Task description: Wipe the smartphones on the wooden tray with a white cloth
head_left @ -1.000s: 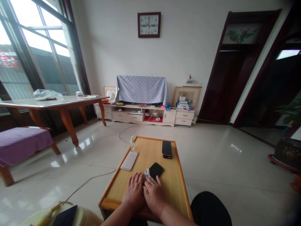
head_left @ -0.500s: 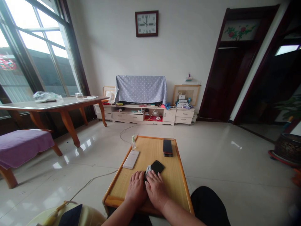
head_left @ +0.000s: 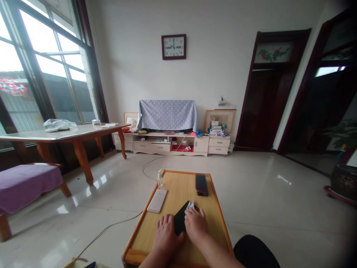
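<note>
A black smartphone (head_left: 180, 217) lies slanted on a low wooden table (head_left: 134, 257), its lower part under my hands. My left hand (head_left: 167, 233) presses against its lower left side. My right hand (head_left: 195, 225) lies at its right side, with fingertips on a small white cloth (head_left: 190, 205) at the phone's upper corner. A white smartphone (head_left: 157, 200) lies face down to the left of my hands. Farther back stands a small pump bottle (head_left: 160, 178), and a dark phone (head_left: 201, 185) rests on another dark device.
A thin white cable (head_left: 117, 219) runs across the tiled floor left of the low table. My dark-clad knee (head_left: 255, 251) is at lower right. Farther off are a long wooden table (head_left: 83, 132), a purple-covered bench (head_left: 28, 188) and a cream cabinet (head_left: 170, 145).
The white cloth has moved from the black phone's left end to its upper right corner. The phone has turned steeper, my hands have shifted, and the whole view has tilted upward.
</note>
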The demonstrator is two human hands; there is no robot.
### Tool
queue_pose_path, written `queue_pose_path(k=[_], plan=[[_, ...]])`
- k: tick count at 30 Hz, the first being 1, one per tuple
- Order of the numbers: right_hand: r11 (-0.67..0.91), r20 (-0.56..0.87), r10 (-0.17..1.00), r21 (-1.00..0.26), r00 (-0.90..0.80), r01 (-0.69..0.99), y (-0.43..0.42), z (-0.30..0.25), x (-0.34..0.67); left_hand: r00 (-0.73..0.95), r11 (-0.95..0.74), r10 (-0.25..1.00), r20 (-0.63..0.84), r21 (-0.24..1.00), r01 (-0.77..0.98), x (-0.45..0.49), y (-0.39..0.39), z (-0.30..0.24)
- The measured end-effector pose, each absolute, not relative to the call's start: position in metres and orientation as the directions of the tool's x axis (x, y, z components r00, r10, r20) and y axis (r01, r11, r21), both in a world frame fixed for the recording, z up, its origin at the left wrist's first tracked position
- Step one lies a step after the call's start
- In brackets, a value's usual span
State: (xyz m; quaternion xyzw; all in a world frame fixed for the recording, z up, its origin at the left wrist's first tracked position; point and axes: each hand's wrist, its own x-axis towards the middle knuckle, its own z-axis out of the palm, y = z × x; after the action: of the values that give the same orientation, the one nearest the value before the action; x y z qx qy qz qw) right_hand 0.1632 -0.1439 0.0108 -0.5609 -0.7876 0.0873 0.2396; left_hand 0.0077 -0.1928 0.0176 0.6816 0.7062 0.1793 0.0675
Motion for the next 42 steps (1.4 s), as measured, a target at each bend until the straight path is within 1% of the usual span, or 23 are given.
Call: queue_pose_path(k=[2, 4, 8, 11, 15, 18, 25, 30, 37, 42], plan=[[0.393, 0.287, 0.912, -0.416, -0.292, 0.820, -0.146, 0.012, 0.157, -0.060, -0.014, 0.980, 0.187, 0.371, 0.929, 0.008, -0.194, 0.015], [0.407, 0.298, 0.906, -0.428, -0.299, 0.807, -0.149, 0.014, 0.152, -0.061, -0.019, 0.979, 0.193, 0.388, 0.922, 0.007, -0.196, 0.014], [0.364, 0.319, 0.920, -0.474, -0.229, 0.802, -0.145, 0.019, 0.146, -0.069, 0.008, 0.988, 0.140, 0.394, 0.919, 0.006, -0.196, 0.017], [0.323, 0.320, 0.931, -0.503, -0.175, 0.801, -0.137, 0.020, 0.146, -0.070, 0.021, 0.991, 0.115, 0.379, 0.925, 0.007, -0.196, 0.020], [0.286, 0.324, 0.937, -0.486, -0.134, 0.826, -0.132, 0.017, 0.149, -0.070, 0.033, 0.992, 0.103, 0.325, 0.945, 0.008, -0.197, 0.024], [0.300, 0.320, 0.934, -0.457, -0.160, 0.837, -0.134, 0.015, 0.148, -0.055, 0.016, 0.992, 0.116, 0.313, 0.950, 0.008, -0.195, 0.023], [0.401, 0.313, 0.905, -0.402, -0.287, 0.823, -0.145, 0.015, 0.142, 0.004, -0.046, 0.991, 0.134, 0.315, 0.948, 0.003, -0.185, 0.011], [0.415, 0.319, 0.899, -0.405, -0.299, 0.814, -0.157, 0.010, 0.144, 0.019, -0.053, 0.993, 0.117, 0.292, 0.955, 0.004, -0.183, 0.009], [0.421, 0.317, 0.897, -0.404, -0.307, 0.812, -0.160, 0.016, 0.150, 0.030, -0.078, 0.986, 0.164, 0.299, 0.951, 0.003, -0.188, 0.008], [0.422, 0.322, 0.897, -0.428, -0.302, 0.799, -0.156, 0.021, 0.147, 0.034, -0.078, 0.988, 0.153, 0.294, 0.953, 0.002, -0.183, 0.004]])
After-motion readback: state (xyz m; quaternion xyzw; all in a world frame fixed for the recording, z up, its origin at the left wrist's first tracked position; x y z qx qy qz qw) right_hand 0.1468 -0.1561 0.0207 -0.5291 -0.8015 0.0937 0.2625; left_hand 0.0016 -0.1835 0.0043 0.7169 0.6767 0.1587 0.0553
